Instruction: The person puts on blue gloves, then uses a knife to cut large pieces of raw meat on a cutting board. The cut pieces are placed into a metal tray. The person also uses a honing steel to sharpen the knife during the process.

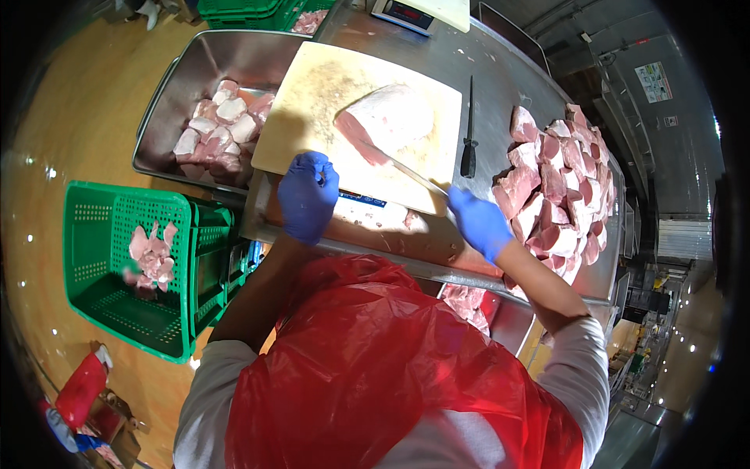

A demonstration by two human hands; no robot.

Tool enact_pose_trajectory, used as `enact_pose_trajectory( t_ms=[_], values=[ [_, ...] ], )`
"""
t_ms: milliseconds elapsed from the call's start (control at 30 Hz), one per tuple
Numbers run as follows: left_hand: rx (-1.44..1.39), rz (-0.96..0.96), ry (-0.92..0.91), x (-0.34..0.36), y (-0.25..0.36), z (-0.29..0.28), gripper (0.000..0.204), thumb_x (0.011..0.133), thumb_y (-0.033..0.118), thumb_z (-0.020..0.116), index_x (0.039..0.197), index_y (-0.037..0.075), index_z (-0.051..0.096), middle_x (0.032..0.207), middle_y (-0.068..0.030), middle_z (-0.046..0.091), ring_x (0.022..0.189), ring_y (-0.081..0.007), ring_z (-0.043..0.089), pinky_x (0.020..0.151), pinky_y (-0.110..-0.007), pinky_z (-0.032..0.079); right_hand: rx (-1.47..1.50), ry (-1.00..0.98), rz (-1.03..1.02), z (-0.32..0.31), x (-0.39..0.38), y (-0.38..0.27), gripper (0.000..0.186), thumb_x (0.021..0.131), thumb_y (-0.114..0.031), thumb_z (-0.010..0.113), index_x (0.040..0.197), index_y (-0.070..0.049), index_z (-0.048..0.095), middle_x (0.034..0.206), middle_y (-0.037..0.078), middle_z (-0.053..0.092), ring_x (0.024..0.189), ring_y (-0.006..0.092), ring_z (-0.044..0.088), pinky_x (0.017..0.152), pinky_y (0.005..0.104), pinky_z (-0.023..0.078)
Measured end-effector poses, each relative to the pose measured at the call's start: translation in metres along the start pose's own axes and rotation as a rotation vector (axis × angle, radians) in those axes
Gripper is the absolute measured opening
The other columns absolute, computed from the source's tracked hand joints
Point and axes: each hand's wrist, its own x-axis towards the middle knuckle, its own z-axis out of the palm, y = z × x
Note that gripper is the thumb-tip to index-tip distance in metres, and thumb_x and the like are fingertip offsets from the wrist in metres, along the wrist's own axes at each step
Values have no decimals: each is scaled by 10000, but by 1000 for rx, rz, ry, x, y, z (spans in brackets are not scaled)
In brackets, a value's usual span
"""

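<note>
My right hand [478, 223], in a blue glove, is closed round the handle of a knife [414, 175]. The blade points up and left, its tip end at the lower edge of a large piece of raw meat [391, 117] with a pale fat side. That meat lies on a cream cutting board [308, 94]. My left hand [308, 197], also gloved in blue, is over the board's lower left edge, apart from the meat. Its fingers are curled in with a small gap, and nothing shows in them.
Right of the board lie a black-handled sharpening steel [469, 156] and a tall meat pile [558, 187]. To the left are a metal tub [168, 129] of meat chunks and a green crate [187, 273] with trimmings. A scale [406, 16] stands beyond; another person [82, 391] is lower left.
</note>
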Motion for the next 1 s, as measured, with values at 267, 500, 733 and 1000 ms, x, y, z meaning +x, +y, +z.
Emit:
enact_pose_trajectory(
  t_ms=[267, 500, 733, 1000],
  values=[
    [-39, -7, -83, 6, 49, 27, 166, 874, 172, 721, 935, 45, 633, 935, -133, 621, 717, -303, 639, 688, -378, 534, 97, 298, -4, -19, -40, 5, 104, 956, -101, 546, 1033, -68, 483, 850, 220, 626, 728, 460, 646, 599, 531, 512],
    [-220, 45, 21, 10, 16, 57, 133, 737, 7, 757, 857, 14, 698, 896, -148, 673, 819, -305, 679, 738, -366, 548, 352, 497, -15, -15, 59, -95, 114, 975, -145, 511, 1056, -70, 485, 968, 234, 628, 782, 467, 641, 649, 532, 523],
    [-259, -35, 47, 7, 6, 58, 142, 705, 54, 802, 798, 15, 703, 826, -137, 688, 716, -273, 666, 709, -358, 548, 147, 190, 36, -14, 75, -97, 230, 959, -174, 529, 1163, -76, 487, 986, 240, 654, 833, 417, 693, 700, 504, 560],
    [-303, -218, -79, 32, -13, 7, 140, 707, 64, 785, 722, -6, 664, 615, -94, 635, 578, -138, 607, 586, -308, 503, -1, -180, 202, -27, -63, -51, 197, 962, -103, 464, 1149, -63, 417, 972, 261, 647, 837, 455, 687, 703, 567, 543]
  ],
)
